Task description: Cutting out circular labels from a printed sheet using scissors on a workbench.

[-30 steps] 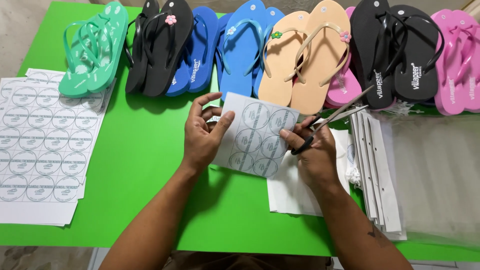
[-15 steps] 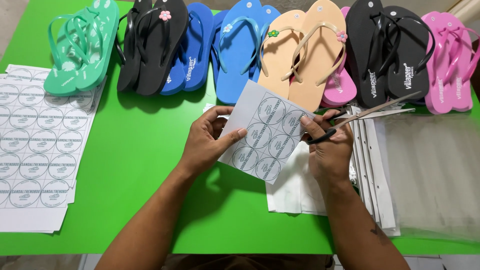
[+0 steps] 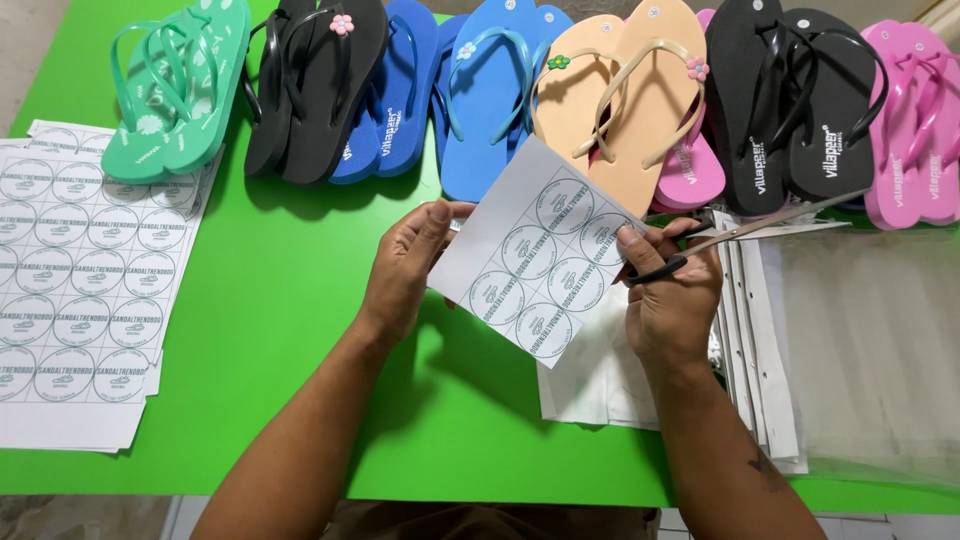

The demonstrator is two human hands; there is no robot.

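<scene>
So we've got a small cut piece of label sheet [image 3: 535, 262] held up over the green desk [image 3: 280, 330], tilted like a diamond, with round printed labels on it in rows. Our left hand [image 3: 405, 270] has its grip clamped on the sheet's left edge, thumb on top and the other fingers tucked behind the paper. Our right hand [image 3: 672, 300] pinches the right edge of that same piece with thumb and fingertips, and it's also closed around the black handles of a pair of scissors [image 3: 745, 232]; the blades look closed and point off to the right, away from the paper. Under the right hand lies a pile of white paper [image 3: 590, 385], and just right of that there's a stack of clear punched sleeves [image 3: 860, 350]. Over on the left side of the desk sits a stack of full uncut label sheets [image 3: 75, 290], well apart from both hands. Along the far edge we've got flip-flops lined up in pairs: mint green [image 3: 180, 90], black with a little pink flower [image 3: 315, 85], two blue pairs [image 3: 490, 95], tan with small flowers [image 3: 625, 100], a pink one half hidden behind the tan, another black pair [image 3: 790, 100], and bright pink [image 3: 915, 120] at the far right.
</scene>
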